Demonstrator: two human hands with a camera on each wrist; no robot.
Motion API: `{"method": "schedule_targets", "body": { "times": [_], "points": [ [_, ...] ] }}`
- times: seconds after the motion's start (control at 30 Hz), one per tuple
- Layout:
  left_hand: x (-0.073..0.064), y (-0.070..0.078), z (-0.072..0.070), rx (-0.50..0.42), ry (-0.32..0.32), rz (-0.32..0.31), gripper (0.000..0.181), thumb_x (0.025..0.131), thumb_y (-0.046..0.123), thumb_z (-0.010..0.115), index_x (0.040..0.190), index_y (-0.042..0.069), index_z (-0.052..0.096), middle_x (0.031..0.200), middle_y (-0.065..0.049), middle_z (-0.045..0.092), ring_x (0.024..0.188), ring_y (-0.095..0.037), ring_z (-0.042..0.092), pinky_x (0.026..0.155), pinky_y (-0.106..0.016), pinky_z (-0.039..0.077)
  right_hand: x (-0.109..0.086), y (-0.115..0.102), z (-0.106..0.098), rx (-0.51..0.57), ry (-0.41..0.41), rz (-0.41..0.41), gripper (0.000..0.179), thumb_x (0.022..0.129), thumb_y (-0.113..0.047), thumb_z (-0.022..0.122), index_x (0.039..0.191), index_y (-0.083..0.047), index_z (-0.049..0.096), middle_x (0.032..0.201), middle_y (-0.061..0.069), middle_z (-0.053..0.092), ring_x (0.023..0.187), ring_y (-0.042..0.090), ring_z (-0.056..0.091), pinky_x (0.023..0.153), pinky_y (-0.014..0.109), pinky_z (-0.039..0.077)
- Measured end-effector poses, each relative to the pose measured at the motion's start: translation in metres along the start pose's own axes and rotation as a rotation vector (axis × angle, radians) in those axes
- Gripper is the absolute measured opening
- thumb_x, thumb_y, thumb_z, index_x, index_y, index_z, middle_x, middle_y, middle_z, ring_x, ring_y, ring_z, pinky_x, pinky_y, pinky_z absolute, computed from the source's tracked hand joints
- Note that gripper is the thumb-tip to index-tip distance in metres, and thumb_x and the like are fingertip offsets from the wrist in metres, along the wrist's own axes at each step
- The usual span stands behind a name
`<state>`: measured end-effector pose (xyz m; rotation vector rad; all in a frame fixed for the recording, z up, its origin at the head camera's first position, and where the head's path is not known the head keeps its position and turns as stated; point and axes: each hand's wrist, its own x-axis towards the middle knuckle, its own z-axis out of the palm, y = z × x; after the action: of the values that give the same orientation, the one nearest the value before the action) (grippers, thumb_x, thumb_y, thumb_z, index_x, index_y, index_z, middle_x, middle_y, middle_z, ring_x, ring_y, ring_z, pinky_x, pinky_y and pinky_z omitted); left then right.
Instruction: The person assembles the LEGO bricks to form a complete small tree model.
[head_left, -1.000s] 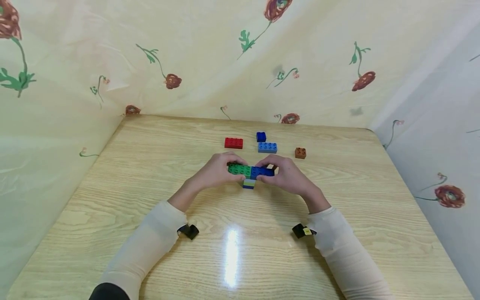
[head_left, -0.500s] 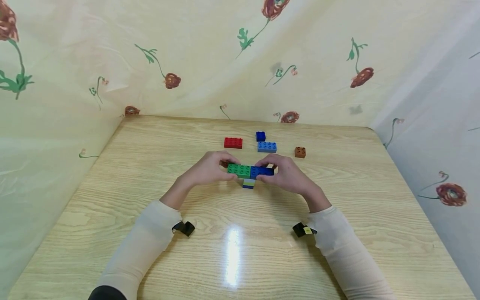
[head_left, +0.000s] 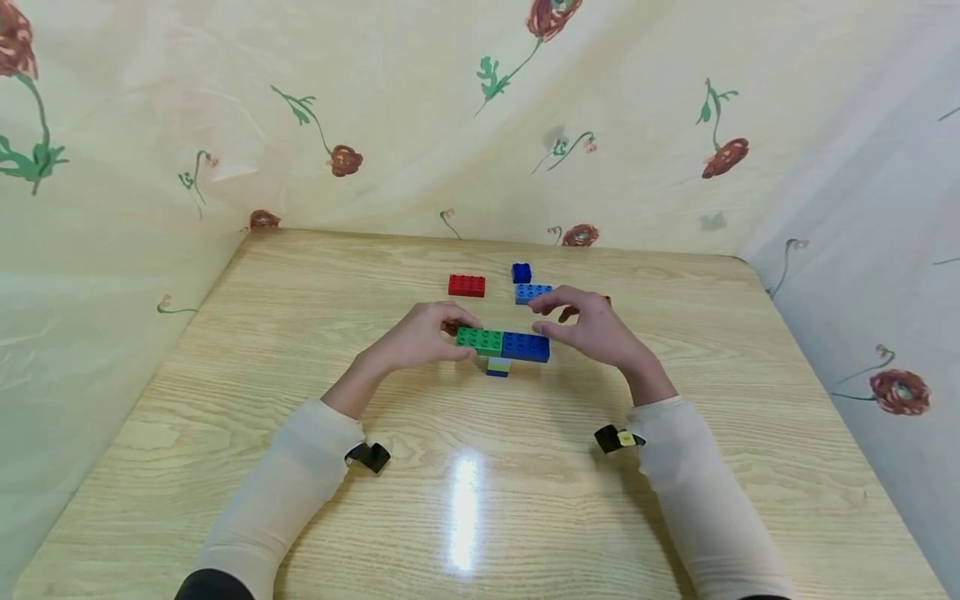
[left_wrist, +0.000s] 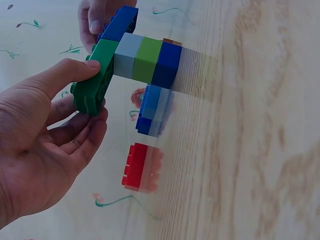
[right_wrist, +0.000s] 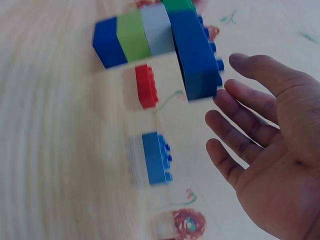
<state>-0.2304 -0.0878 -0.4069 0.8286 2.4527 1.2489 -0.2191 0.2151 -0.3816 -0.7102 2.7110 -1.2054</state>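
Nearest, a bright reflection streaks the wood-grain worktop on the near side of a narrow brick column; the column stands upright, dark blue at the foot, lime in the middle, light grey on top; across its top two eight-stud bricks sit end to end, a green brick reaching left of the column and a blue brick reaching right; both overhang it well, so the span could tip or a brick pop loose if one outer end were pressed harder than the other; a brush against the blue brick's unsupported end might topple the column; whether the studs are fully seated I cannot tell; the left hand, left of the column, pinches the green brick narrowly, thumb on the near side, fingers round the far side; the right hand, right of the column and slightly beyond, holds nothing, its fingers loosely curved and well parted from the thumb, just beside the blue brick; beyond the column, far right, a brown brick is mostly hidden by that hand; a light blue eight-stud brick lies beyond to the right, a red eight-stud brick beyond to the left; farther, a dark blue four-stud brick; behind all, a floral sheet
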Motion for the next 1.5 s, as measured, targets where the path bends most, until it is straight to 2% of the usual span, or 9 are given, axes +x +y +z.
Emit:
{"method": "schedule_targets", "body": {
  "times": [0.2,0.37,0.53,0.73,0.9,1.07,1.23,1.5],
  "points": [
    [-0.001,0.002,0.001,0.006,-0.009,-0.010,0.039,0.088,0.021,0.082,0.125,0.014,0.072,0.125,-0.004,0.070,0.111,-0.021,0.064,0.102,-0.041,0.056,0.011,0.021,-0.007,-0.016,0.047,0.077,0.034,0.101,-0.023,0.068,0.129,-0.004,0.068,0.127,0.017,0.070,0.115,0.027,0.063,0.096,0.043,0.051],
    [-0.001,0.003,0.000,0.004,-0.010,-0.012,0.039,0.088,0.022,0.082,0.125,0.014,0.072,0.125,-0.003,0.070,0.110,-0.021,0.065,0.102,-0.041,0.056,0.021,0.033,-0.008,0.013,0.075,0.138,0.034,0.101,-0.022,0.067,0.130,-0.003,0.067,0.128,0.018,0.069,0.117,0.029,0.063,0.101,0.047,0.051],
    [-0.001,0.003,0.000,0.004,-0.008,-0.014,0.039,0.088,0.022,0.082,0.125,0.014,0.072,0.126,-0.003,0.069,0.110,-0.021,0.065,0.102,-0.041,0.056,0.035,0.044,-0.011,0.039,0.074,0.192,0.036,0.102,-0.022,0.066,0.132,-0.002,0.065,0.132,0.019,0.067,0.121,0.032,0.061,0.107,0.051,0.050],
    [-0.002,0.004,0.000,-0.004,-0.006,-0.015,0.039,0.088,0.020,0.082,0.125,0.013,0.072,0.125,-0.004,0.069,0.110,-0.020,0.064,0.102,-0.041,0.055,0.051,0.055,-0.017,0.037,0.068,0.283,0.039,0.102,-0.021,0.066,0.136,-0.002,0.062,0.135,0.018,0.064,0.125,0.034,0.059,0.104,0.049,0.052],
    [-0.002,0.004,-0.001,0.002,-0.004,-0.016,0.039,0.088,0.021,0.082,0.125,0.014,0.072,0.125,-0.003,0.069,0.110,-0.020,0.065,0.101,-0.040,0.056,0.061,0.059,-0.018,0.061,0.033,0.353,0.042,0.101,-0.021,0.066,0.139,-0.004,0.060,0.138,0.016,0.060,0.127,0.032,0.055,0.108,0.049,0.048],
    [-0.001,0.002,-0.002,0.008,-0.002,-0.011,0.039,0.088,0.022,0.082,0.125,0.014,0.072,0.124,-0.003,0.070,0.109,-0.020,0.065,0.101,-0.039,0.056,0.068,0.062,-0.015,0.068,-0.011,0.391,0.043,0.100,-0.020,0.067,0.140,-0.006,0.060,0.139,0.016,0.059,0.123,0.031,0.054,0.111,0.048,0.046],
    [0.000,0.002,-0.002,0.007,-0.008,-0.007,0.037,0.088,0.023,0.082,0.124,0.014,0.073,0.123,-0.002,0.070,0.108,-0.019,0.065,0.100,-0.039,0.056,0.072,0.068,-0.010,0.023,-0.035,0.419,0.041,0.098,-0.018,0.070,0.137,-0.010,0.063,0.136,0.014,0.061,0.120,0.030,0.055,0.111,0.047,0.047],
    [-0.002,0.003,-0.001,0.011,-0.004,-0.002,0.038,0.088,0.023,0.081,0.124,0.014,0.072,0.123,-0.002,0.070,0.107,-0.020,0.065,0.100,-0.039,0.056,0.071,0.073,-0.004,-0.046,-0.012,0.370,0.039,0.098,-0.016,0.070,0.135,-0.006,0.064,0.133,0.018,0.063,0.119,0.033,0.056,0.109,0.050,0.049]
  ]
}}
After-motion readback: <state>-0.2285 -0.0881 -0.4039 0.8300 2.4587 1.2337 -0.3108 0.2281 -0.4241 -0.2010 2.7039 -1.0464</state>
